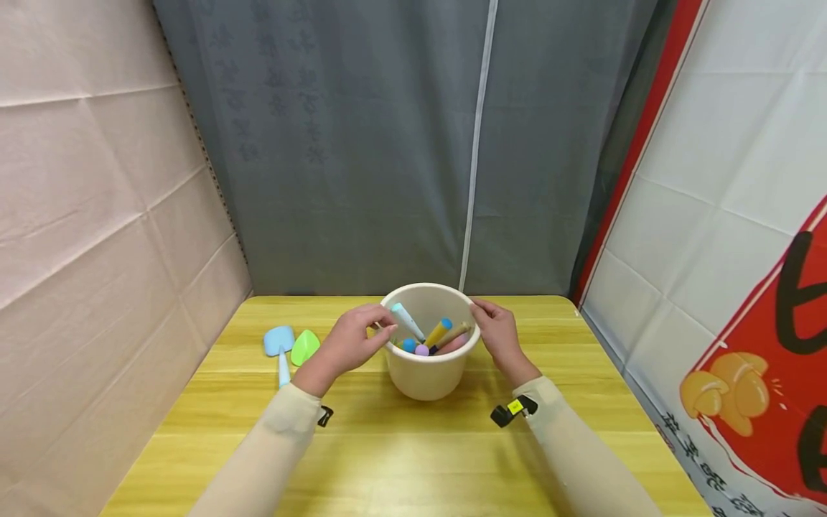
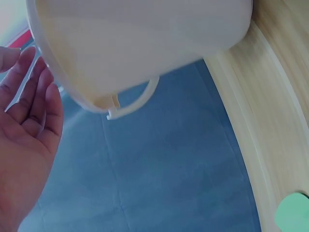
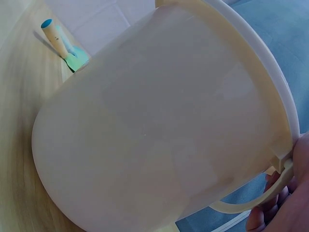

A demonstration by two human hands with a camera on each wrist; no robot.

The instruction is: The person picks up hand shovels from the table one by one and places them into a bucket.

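Observation:
A cream plastic bucket [image 1: 426,377] stands on the table between both hands. Inside it lie a light blue handle [image 1: 407,322], a yellow handle with a blue end [image 1: 438,333], a blue ball [image 1: 409,345], a purple ball [image 1: 422,350] and a pink one, partly hidden. My left hand [image 1: 358,339] hovers at the bucket's left rim, its fingers loosely bent and holding nothing; the left wrist view shows them beside the rim. At the right rim, my right hand [image 1: 500,337] grips the bucket, its fingers behind the bucket's curved handle [image 3: 256,200].
Left of the bucket lie a light blue toy shovel [image 1: 279,341] and a green toy spade [image 1: 305,347], partly behind the left forearm. The wooden table [image 1: 400,459] ends at a grey curtain [image 1: 355,179]. Cloth walls stand on both sides.

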